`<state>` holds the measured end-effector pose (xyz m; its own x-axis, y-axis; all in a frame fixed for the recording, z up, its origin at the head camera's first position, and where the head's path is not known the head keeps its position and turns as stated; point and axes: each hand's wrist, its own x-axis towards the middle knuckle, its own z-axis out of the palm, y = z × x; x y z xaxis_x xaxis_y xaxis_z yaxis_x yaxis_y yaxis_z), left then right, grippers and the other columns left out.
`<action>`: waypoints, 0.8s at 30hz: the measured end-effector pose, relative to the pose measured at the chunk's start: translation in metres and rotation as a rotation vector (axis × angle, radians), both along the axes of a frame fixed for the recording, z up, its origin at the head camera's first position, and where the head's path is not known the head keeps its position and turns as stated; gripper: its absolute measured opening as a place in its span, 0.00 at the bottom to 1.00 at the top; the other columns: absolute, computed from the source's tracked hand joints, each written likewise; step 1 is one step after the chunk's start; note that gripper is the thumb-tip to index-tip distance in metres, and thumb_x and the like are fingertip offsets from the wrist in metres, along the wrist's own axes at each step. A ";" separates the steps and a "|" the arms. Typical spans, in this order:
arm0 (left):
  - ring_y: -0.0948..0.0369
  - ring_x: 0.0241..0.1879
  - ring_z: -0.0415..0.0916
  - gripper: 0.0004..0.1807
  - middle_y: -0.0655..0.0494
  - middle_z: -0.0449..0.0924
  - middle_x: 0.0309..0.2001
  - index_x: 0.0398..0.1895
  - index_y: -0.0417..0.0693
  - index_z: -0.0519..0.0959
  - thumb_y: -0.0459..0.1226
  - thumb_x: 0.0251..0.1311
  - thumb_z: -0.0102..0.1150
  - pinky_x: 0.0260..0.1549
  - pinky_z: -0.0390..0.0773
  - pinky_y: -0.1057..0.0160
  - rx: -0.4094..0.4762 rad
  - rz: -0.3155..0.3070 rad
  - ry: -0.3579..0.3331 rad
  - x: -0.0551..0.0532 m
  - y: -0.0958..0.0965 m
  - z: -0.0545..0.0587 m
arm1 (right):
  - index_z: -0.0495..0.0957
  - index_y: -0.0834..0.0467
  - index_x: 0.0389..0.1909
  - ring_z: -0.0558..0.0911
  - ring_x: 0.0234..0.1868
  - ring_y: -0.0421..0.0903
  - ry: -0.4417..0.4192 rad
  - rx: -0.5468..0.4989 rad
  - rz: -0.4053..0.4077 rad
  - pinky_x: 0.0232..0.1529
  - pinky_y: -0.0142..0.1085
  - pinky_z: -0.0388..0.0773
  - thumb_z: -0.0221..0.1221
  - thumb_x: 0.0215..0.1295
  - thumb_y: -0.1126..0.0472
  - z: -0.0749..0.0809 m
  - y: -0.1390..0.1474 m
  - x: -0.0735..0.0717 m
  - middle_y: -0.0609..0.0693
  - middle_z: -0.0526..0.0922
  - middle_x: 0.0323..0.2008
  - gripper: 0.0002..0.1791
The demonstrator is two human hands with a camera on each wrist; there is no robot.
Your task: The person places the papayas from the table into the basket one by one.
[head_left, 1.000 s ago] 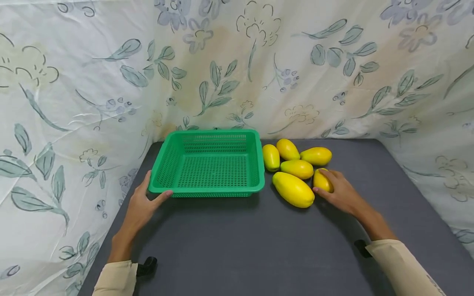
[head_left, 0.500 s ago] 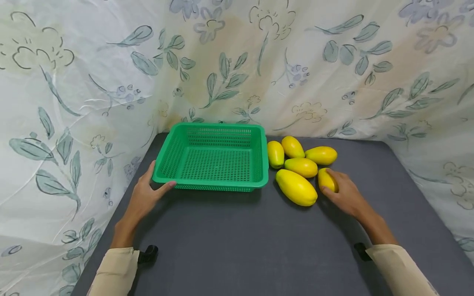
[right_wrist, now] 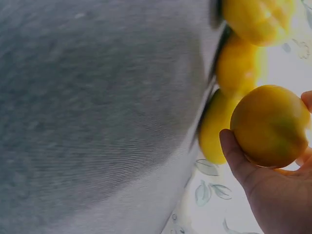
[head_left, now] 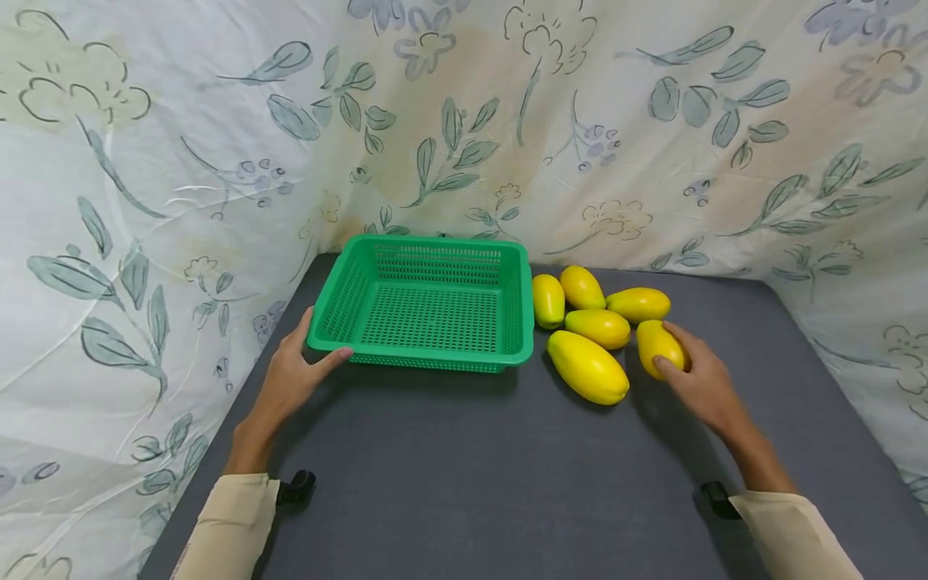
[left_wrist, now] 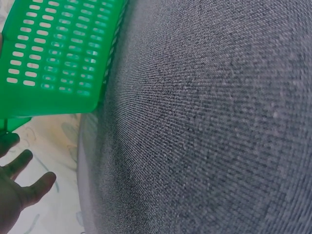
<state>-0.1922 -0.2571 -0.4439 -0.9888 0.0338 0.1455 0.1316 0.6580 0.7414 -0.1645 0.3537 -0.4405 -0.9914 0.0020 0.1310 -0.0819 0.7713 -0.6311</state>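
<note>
An empty green plastic basket [head_left: 435,354] with slotted walls sits at the back left of the dark table. My left hand [head_left: 292,379] holds its front left corner, thumb on the front rim, fingers along the left side. In the left wrist view several fingers [left_wrist: 35,189] spread out below the basket wall [left_wrist: 73,48]. On the right, my right hand [head_left: 702,379] grips an oval yellow fruit [head_left: 660,348], thumb on the near side and fingers behind. That fruit [right_wrist: 270,126] shows its rounded end in the right wrist view.
Several more yellow fruits [head_left: 598,328] lie between the basket and the right hand. The largest, a long yellow fruit [head_left: 589,368], lies nearest the front. A floral cloth [head_left: 551,161] hangs behind and on both sides of the grey table [head_left: 493,467].
My right hand has taken firmer hold of the yellow fruit and drawn it slightly right, its end now tipped up. The left hand stays at the basket corner. The head view has shifted slightly.
</note>
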 end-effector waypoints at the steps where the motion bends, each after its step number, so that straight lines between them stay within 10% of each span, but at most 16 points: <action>1: 0.35 0.80 0.51 0.58 0.38 0.54 0.83 0.89 0.57 0.42 0.56 0.68 0.69 0.71 0.54 0.25 0.000 0.001 0.001 0.000 0.000 0.001 | 0.55 0.58 0.85 0.73 0.53 0.63 -0.003 -0.019 -0.003 0.43 0.51 0.69 0.52 0.83 0.49 0.003 -0.001 0.001 0.73 0.65 0.73 0.37; 24: 0.36 0.80 0.52 0.57 0.39 0.55 0.83 0.89 0.57 0.43 0.56 0.68 0.69 0.72 0.55 0.26 -0.006 -0.005 0.006 0.000 -0.001 0.001 | 0.56 0.43 0.86 0.73 0.56 0.52 -0.018 -0.345 0.158 0.48 0.25 0.75 0.53 0.84 0.49 0.053 -0.074 -0.009 0.61 0.66 0.73 0.35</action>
<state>-0.1924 -0.2578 -0.4429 -0.9877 0.0395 0.1511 0.1392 0.6615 0.7369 -0.1738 0.2797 -0.3880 -0.9851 -0.1104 0.1318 -0.1694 0.4919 -0.8540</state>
